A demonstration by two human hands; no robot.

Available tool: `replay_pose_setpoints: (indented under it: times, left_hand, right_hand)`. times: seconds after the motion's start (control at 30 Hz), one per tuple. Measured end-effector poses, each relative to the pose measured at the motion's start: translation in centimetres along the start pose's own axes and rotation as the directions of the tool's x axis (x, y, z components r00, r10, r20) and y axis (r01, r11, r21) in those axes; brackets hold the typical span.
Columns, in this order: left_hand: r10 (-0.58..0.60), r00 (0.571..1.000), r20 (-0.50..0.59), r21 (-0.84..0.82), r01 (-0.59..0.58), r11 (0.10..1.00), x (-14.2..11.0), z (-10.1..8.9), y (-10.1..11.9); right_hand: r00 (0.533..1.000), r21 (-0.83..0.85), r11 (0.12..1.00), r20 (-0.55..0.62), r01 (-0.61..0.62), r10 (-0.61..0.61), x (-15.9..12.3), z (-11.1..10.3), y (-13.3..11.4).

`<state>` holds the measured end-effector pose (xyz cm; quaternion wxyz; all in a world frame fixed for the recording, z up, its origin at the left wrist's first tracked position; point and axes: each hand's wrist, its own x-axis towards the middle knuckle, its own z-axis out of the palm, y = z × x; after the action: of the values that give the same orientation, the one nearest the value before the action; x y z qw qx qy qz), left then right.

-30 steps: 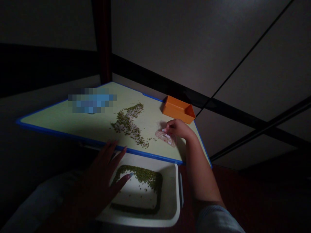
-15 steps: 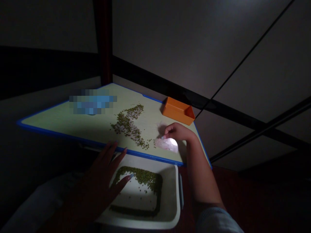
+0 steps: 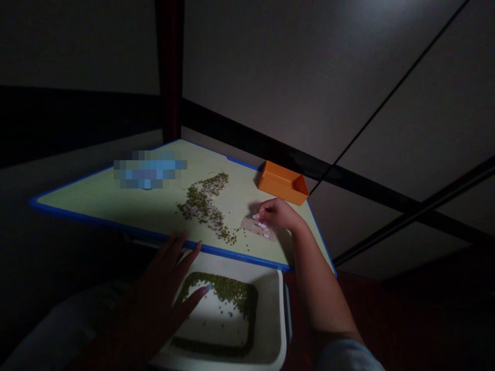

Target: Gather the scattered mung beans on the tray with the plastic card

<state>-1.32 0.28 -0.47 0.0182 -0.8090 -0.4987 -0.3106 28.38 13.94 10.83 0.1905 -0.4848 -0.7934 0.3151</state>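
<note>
right hand [image 3: 277,213] pinches a small clear scoop [image 3: 259,228] flat on the board [image 3: 116,206], just right of the loose green beans [image 3: 204,206]. left hand [image 3: 166,288] lies open, fingers spread over the white tray [image 3: 270,319] rim, gripping nothing. best bet: keep the scoop edge flush to the board and sweep slowly toward the tray so beans don't scatter.
</note>
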Motion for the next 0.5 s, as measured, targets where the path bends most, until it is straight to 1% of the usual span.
replay_pose_setpoints:
  times: [0.17, 0.3, 0.37, 0.5]
  left_hand:
    - [-0.016, 1.000, 0.009, 0.007, 0.016, 1.000, -0.14, 0.07, -0.06]
    - [0.002, 1.000, -0.021, 0.011, -0.002, 1.000, -0.24, 0.09, -0.03]
    - [0.000, 1.000, -0.029, 0.013, 0.000, 1.000, -0.24, 0.13, 0.01]
    - [-0.022, 1.000, -0.012, -0.002, 0.022, 1.000, -0.21, 0.17, 0.07]
  right_hand:
    - [0.998, 0.011, 1.000, 0.066, -0.020, 0.020, -0.18, -0.39, -0.07]
    - [0.994, 0.049, 0.999, 0.111, -0.004, -0.001, -0.14, -0.45, 0.22]
    - [0.991, 0.062, 0.998, 0.135, -0.024, 0.016, -0.14, -0.46, 0.20]
    - [0.983, 0.062, 0.995, 0.170, -0.078, 0.067, -0.34, -0.64, -0.23]
